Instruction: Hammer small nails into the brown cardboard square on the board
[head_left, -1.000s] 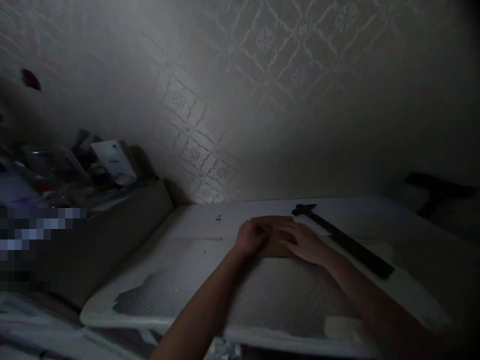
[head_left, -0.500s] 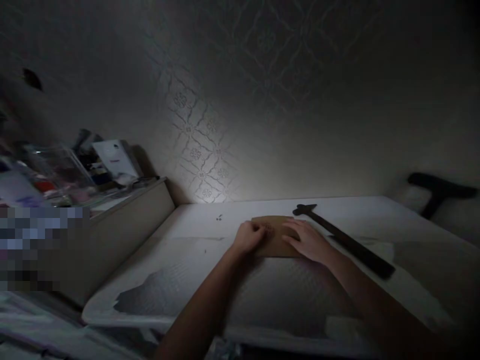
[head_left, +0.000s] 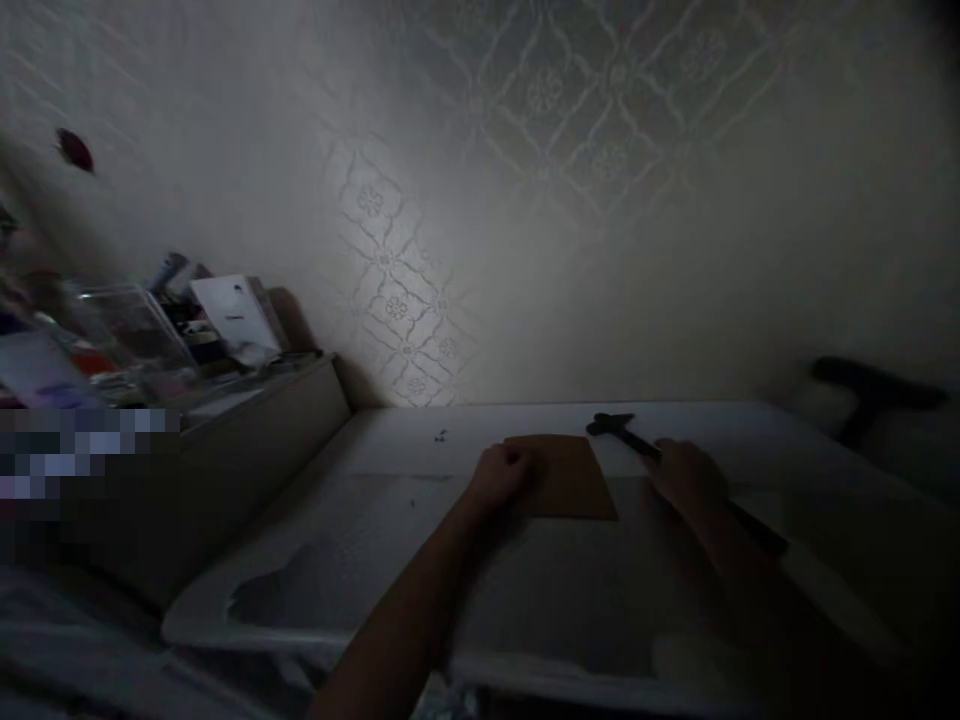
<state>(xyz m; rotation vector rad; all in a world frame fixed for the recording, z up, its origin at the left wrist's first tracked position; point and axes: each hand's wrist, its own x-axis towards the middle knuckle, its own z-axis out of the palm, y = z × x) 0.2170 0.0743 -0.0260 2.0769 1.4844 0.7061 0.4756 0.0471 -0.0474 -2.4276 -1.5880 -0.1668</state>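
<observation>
A thin brown board lies flat on the white table. My left hand rests at its left edge with the fingers closed; whatever may be between them is hidden. To the right of the board lies a hammer with a dark head and long handle, its head toward the wall. My right hand is over the middle of the handle, fingers bent round it. Several tiny dark pieces, too small to name, lie left of the board.
A patterned wall stands behind the table. On the left, a raised cabinet carries a clear plastic box and a white box. A dark T-shaped object stands at the right.
My right hand has left the board and moved right onto the hammer's handle. My left hand stays at the board's left edge. The view has become darker over the table.
</observation>
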